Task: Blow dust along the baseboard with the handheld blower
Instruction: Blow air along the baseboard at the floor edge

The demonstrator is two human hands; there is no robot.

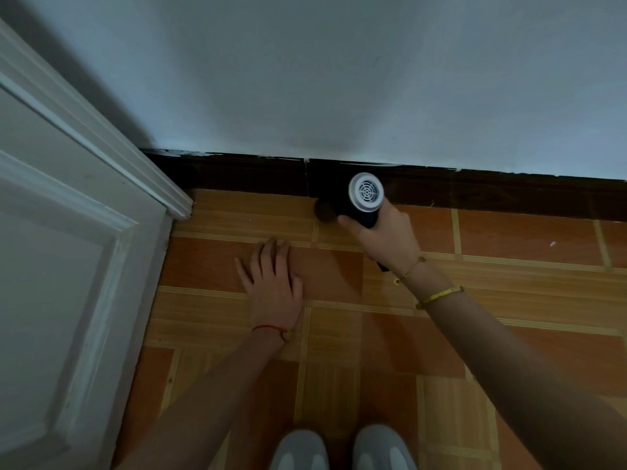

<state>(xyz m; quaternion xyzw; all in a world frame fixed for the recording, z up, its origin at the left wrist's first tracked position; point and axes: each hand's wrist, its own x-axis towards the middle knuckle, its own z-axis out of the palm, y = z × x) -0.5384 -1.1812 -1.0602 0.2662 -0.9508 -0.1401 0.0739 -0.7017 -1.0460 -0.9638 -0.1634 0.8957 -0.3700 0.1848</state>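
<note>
Shoes: grey pair at the bottom edge, toes toward the wall.
Left hand: left hand flat on the tiled floor, fingers spread, holding nothing.
Blower: handheld blower just in front of the dark baseboard, white intake grille facing the camera, nozzle low toward the skirting.
Right hand: right hand wrapped closed around the blower's dark body.
Handling: likely light, rigid, smooth plastic (one hand seems enough); best held at the body, clear of the grille.
</note>
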